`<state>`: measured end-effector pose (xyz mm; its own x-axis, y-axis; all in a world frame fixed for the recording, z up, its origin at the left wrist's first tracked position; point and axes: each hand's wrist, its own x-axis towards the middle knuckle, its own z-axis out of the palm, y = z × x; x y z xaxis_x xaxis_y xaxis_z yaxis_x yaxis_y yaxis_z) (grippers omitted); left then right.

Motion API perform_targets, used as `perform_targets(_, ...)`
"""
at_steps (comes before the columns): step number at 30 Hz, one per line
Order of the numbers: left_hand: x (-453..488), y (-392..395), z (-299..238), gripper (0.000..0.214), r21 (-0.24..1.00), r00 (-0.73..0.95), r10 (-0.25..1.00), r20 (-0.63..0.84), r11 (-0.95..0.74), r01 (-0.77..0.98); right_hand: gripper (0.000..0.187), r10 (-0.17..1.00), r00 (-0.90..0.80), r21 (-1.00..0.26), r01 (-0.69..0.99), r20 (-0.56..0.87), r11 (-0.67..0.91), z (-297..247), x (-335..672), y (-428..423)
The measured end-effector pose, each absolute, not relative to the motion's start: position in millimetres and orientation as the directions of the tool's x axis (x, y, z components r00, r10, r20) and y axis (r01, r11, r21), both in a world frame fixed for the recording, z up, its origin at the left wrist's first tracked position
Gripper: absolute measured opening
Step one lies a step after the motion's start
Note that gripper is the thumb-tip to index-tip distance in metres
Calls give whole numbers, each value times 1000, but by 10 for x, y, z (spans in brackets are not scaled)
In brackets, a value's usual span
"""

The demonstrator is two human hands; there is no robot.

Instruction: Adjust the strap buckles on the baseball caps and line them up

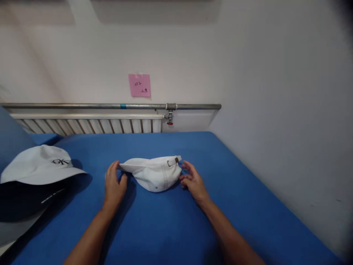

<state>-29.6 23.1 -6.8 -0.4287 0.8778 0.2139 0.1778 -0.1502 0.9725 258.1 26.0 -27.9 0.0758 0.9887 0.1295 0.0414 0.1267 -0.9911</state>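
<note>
A white cap (156, 175) lies upside down in the middle of the blue surface (171, 224), its brim pointing left and its strap with a metal buckle on the right. My left hand (113, 185) rests beside the brim; the fingertips touch the brim's tip and the thumb stands apart. My right hand (193, 181) is at the cap's strap end, with loosely bent, spread fingers touching the fabric. Neither hand is closed round the cap.
A white hat with a dark logo (41, 165) lies on a black hat (24, 202) at the left edge. Behind the surface run a radiator (88, 125) and a metal pipe (110, 106) with a red valve. A pink note (139, 85) is on the wall, and a wall borders the right side.
</note>
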Motion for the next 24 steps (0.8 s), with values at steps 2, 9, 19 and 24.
perform_targets(2,-98,88,-15,52,830,-271,840,470,-317,458,71,958,111,-947,220,264,235,-295,2562,312)
perform_targets(9,307,6,-42,47,387,127,773,622,-444,808,66,884,78,-777,517,460,359,-243,2494,644)
perform_targets(19,88,-14,62,15,196,187,841,507,-324,925,41,863,-192,-578,673,467,462,-168,2595,459)
perform_targets(24,-78,22,136,14,198,91,814,573,-246,949,14,840,-307,-540,656,446,527,50,2484,249)
